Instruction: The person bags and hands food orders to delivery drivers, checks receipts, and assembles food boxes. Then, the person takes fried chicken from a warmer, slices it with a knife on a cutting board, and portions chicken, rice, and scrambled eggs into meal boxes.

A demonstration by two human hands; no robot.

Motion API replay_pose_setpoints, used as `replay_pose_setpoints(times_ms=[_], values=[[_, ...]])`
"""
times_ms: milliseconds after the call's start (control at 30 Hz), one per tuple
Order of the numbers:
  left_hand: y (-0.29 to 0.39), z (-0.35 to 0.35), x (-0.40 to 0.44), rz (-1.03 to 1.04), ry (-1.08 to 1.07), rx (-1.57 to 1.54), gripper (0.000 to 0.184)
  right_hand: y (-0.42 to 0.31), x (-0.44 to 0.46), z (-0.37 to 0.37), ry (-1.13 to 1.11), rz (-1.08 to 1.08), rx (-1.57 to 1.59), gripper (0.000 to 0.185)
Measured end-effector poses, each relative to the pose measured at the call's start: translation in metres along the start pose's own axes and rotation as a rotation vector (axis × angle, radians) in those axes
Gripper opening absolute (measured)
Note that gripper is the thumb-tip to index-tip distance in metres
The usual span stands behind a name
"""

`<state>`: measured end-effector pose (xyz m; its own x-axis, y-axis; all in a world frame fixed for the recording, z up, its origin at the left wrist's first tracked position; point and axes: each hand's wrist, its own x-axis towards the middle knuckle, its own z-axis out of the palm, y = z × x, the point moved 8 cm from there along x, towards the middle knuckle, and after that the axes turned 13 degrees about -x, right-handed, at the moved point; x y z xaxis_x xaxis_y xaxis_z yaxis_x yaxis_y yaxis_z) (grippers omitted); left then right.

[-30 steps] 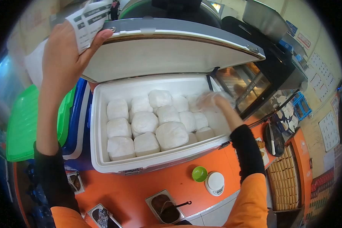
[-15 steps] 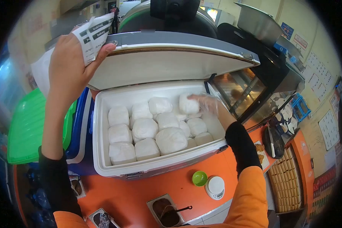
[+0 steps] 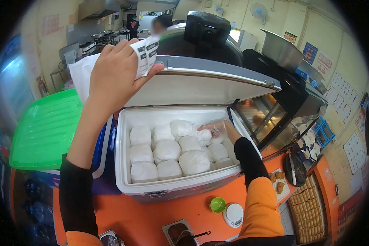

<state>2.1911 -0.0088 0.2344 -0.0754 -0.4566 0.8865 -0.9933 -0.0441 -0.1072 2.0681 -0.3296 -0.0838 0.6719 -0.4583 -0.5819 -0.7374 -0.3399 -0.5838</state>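
Note:
My left hand pinches a printed white paper against the edge of the raised lid of a cooler box, thumb on the lid. Inside the white cooler box lie several rounded, white wrapped packets, set in rough rows. My right hand, in a clear plastic glove, reaches into the back right of the box. Its fingers are closed around a white wrapped packet, partly hidden by the glove.
Left of the cooler stands a blue box with a green lid. On the orange counter are a green bowl, a white scale and a metal tray of brown sauce. A glass display case stands right; people are at the back.
My view has tilted up, showing more of the kitchen. My right hand has gone lower and slightly left in the cooler, among the packets. My left hand still holds paper and lid.

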Motion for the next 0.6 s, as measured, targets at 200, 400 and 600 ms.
replay_pose_setpoints(times_ms=[200,400,600], values=[[-0.007,0.004,0.003,-0.037,-0.060,0.039,0.049,0.026,-0.013,0.014,0.048,0.075,0.283,0.038],[0.008,-0.004,-0.024,0.074,-0.004,0.082,0.052,0.013,-0.164,-0.044,0.348,-0.193,0.298,0.033],[0.028,-0.002,-0.133,-0.285,-0.261,-0.064,0.061,0.161,-0.410,0.034,0.255,-0.128,0.888,0.045]])
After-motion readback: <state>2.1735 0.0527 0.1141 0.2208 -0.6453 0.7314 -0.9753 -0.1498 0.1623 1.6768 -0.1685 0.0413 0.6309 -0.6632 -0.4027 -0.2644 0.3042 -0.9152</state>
